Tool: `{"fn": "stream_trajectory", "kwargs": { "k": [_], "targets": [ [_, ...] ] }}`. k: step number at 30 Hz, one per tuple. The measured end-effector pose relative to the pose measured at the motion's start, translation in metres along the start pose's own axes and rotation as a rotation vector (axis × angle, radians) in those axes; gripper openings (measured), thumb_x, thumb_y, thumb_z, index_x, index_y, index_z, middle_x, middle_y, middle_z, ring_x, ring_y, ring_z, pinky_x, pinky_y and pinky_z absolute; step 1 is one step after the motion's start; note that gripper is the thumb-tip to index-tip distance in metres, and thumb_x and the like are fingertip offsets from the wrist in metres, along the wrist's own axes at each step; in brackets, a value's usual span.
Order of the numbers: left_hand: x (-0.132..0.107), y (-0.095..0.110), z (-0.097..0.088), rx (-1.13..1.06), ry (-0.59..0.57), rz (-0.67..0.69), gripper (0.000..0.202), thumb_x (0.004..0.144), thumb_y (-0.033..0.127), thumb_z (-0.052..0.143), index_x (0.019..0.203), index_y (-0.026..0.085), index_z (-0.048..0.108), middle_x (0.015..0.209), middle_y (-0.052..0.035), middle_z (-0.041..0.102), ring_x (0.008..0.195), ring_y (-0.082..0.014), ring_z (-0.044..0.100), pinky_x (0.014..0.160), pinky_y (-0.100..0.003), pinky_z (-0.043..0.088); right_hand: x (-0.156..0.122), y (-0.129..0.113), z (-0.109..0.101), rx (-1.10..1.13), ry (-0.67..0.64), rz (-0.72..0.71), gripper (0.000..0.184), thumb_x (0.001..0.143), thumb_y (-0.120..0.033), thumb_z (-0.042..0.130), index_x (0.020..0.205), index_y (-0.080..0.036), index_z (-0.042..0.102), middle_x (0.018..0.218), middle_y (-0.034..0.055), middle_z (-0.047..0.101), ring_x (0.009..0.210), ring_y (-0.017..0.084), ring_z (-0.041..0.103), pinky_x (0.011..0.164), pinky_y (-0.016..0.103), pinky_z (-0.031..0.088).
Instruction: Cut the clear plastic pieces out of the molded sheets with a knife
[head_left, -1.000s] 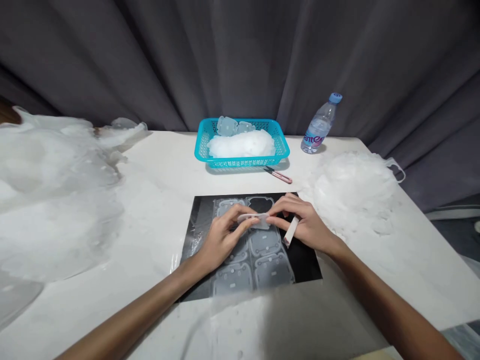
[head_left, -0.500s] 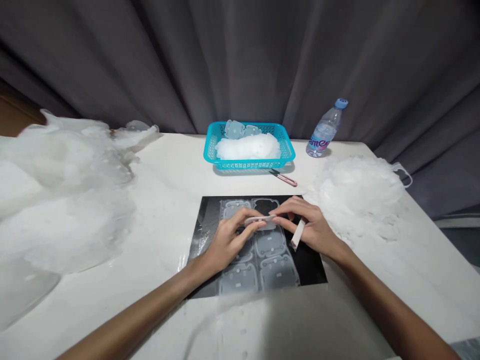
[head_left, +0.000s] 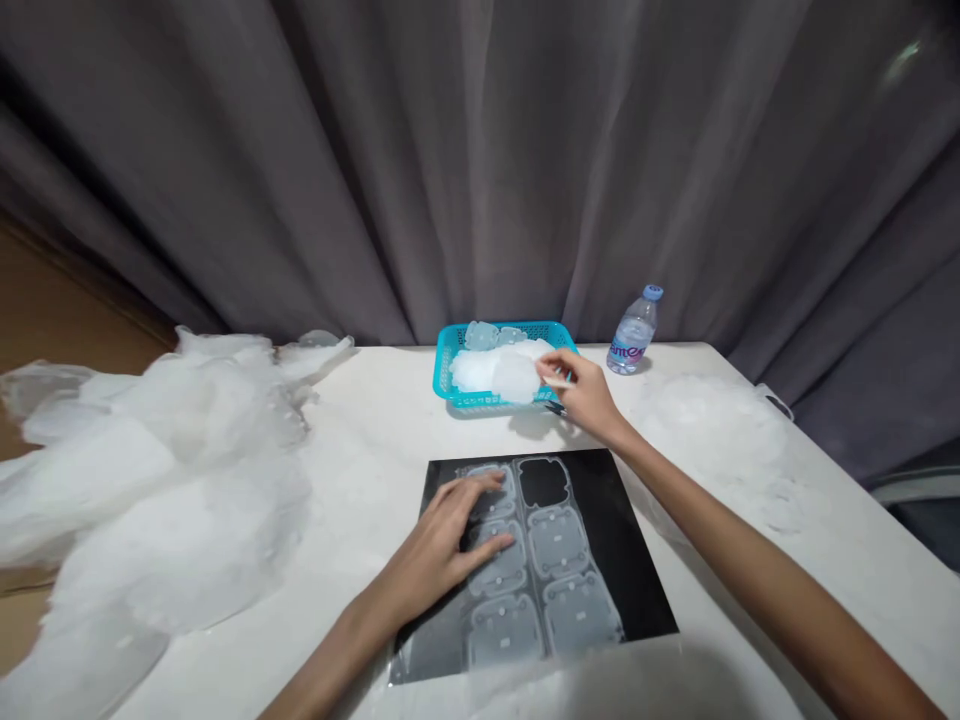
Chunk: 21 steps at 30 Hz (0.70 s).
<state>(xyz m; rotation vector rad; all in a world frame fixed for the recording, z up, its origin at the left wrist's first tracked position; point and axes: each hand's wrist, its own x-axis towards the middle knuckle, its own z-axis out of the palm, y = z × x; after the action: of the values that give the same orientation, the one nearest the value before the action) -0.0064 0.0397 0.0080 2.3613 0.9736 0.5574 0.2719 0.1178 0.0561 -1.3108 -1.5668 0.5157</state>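
My right hand (head_left: 583, 392) reaches out to the front rim of the turquoise basket (head_left: 448, 352) and pinches a clear plastic piece (head_left: 516, 378) over it; a small white stick also shows in those fingers. My left hand (head_left: 448, 541) lies flat, fingers spread, on the left column of a clear die-cut sheet (head_left: 556, 545). That sheet rests on a black mat (head_left: 630, 560) in front of me. One cell (head_left: 543, 481) at the sheet's top right is bare and shows black.
A heap of clear plastic film (head_left: 150, 480) covers the table's left side. A smaller pile of clear pieces (head_left: 712, 425) lies at the right. A water bottle (head_left: 632, 331) stands right of the basket. A grey curtain hangs behind the white table (head_left: 367, 440).
My right hand carried the peeled clear piece from the sheet out to the basket. My left hand let go and went flat on the sheet. The camera tilted up.
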Motion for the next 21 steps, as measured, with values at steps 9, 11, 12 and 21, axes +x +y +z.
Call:
{"fn": "stream_trajectory", "kwargs": {
  "k": [9,11,12,21],
  "targets": [
    [-0.007,-0.016,-0.002,0.181,0.018,0.173,0.045,0.101,0.047,0.065,0.141,0.027,0.059,0.159,-0.0106,0.053,0.146,-0.0328,0.050,0.117,-0.053,0.048,-0.025,-0.011,0.015,-0.035,0.060,-0.016,0.056,0.109,-0.060,0.022,0.098,-0.024,0.062,0.098,0.0068,0.067,0.096,0.023,0.063,0.093,0.036,0.050],
    [-0.006,-0.019,-0.001,0.175,0.006,0.152,0.047,0.099,0.051,0.066,0.140,0.028,0.060,0.159,-0.0098,0.054,0.144,-0.0326,0.053,0.117,-0.054,0.047,-0.056,-0.018,0.016,0.090,-0.075,0.067,0.061,0.109,-0.064,0.016,0.105,-0.024,0.061,0.089,0.0034,0.065,0.075,0.018,0.063,0.074,0.031,0.052],
    [-0.006,-0.019,-0.001,0.172,0.000,0.143,0.049,0.098,0.053,0.066,0.140,0.028,0.061,0.158,-0.0094,0.054,0.143,-0.0326,0.054,0.118,-0.054,0.046,-0.070,-0.023,0.016,0.147,-0.178,0.098,0.059,0.109,-0.063,0.018,0.106,-0.023,0.061,0.086,0.0021,0.064,0.069,0.016,0.062,0.068,0.030,0.052],
    [-0.001,-0.012,0.012,0.133,0.003,0.057,0.070,0.095,0.063,0.066,0.148,0.023,0.045,0.158,-0.0130,0.054,0.146,-0.0285,0.052,0.125,-0.051,0.034,-0.129,-0.041,0.017,0.046,-0.511,-0.043,0.007,0.102,-0.026,0.065,0.102,-0.024,0.071,0.104,0.0032,0.070,0.098,0.018,0.067,0.087,0.030,0.050]
  ]
}}
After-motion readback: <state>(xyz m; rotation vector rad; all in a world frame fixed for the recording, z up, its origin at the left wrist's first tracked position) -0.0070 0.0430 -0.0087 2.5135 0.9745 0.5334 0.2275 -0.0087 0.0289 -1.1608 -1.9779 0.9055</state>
